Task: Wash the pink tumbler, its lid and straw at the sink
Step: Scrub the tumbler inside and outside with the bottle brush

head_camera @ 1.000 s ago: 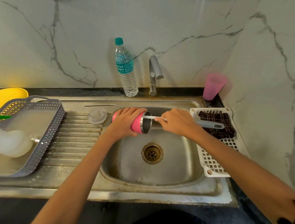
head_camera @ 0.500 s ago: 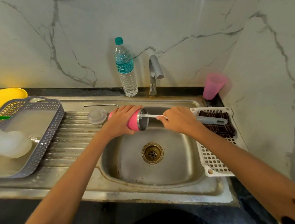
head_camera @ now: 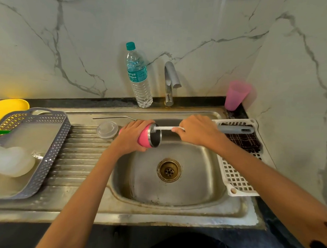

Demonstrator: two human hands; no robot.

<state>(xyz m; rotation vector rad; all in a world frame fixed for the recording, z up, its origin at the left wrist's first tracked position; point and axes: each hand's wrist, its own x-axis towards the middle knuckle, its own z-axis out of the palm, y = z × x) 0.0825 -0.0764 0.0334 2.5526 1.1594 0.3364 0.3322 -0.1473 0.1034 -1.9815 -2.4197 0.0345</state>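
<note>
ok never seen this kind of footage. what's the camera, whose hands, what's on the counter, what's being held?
There is no machine: one wide-angle camera worn on a person's head looks down at a steel sink. The left hand has a grip on the pink tumbler, lying sideways over the basin. The right hand holds a bottle brush whose bristles sit at the tumbler's mouth. On the drainboard lie the clear lid and metal straw. A water bottle stands by the tap.
</note>
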